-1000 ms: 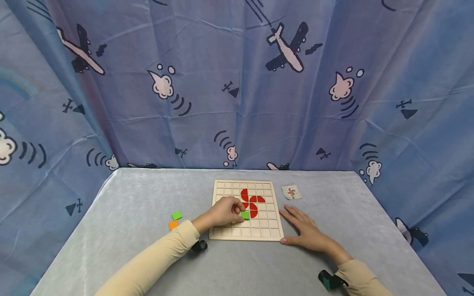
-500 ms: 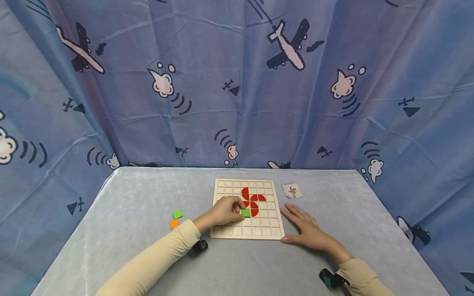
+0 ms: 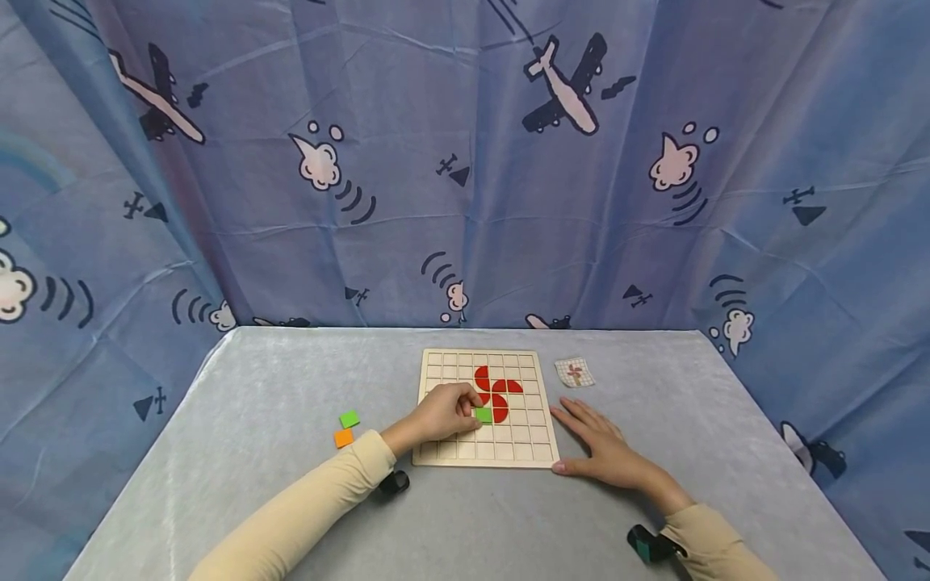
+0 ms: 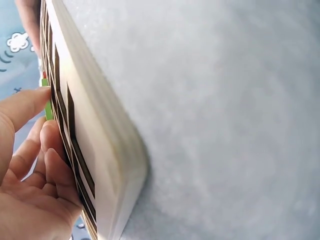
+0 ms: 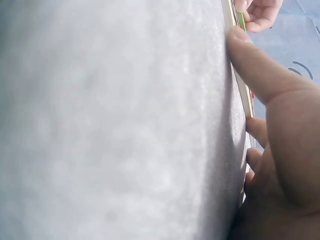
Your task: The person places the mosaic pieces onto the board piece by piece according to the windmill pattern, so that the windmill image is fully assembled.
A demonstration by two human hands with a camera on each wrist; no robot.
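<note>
My left hand [image 3: 443, 413] is over a square wooden board [image 3: 519, 456] with grooved grid cells. Its thumb and fingers pinch a green square tile [image 3: 483, 415] beside the red quarter-round pieces [image 3: 500, 408], which form a pinwheel partly covered by the hand. In the left wrist view, the same green tile [image 4: 48, 111] lies at the board face between thumb and fingertips. On the table at the board's right side, my right hand [image 3: 599, 448] rests with fingers spread. The right wrist view shows that thumb [image 5: 250, 55] against the board's edge.
Left of the board, a loose green tile [image 3: 349, 419] and an orange tile [image 3: 344, 438] lie close together. A small card [image 3: 575, 372] printed with a grid and pinwheel lies beyond my right hand. A patterned blue curtain [image 3: 392, 177] hangs behind the table [image 3: 254, 379].
The pinched green tile has shifted very slightly toward the red pieces. Both hands keep nearly the same places, while the whole head view has moved a little.
</note>
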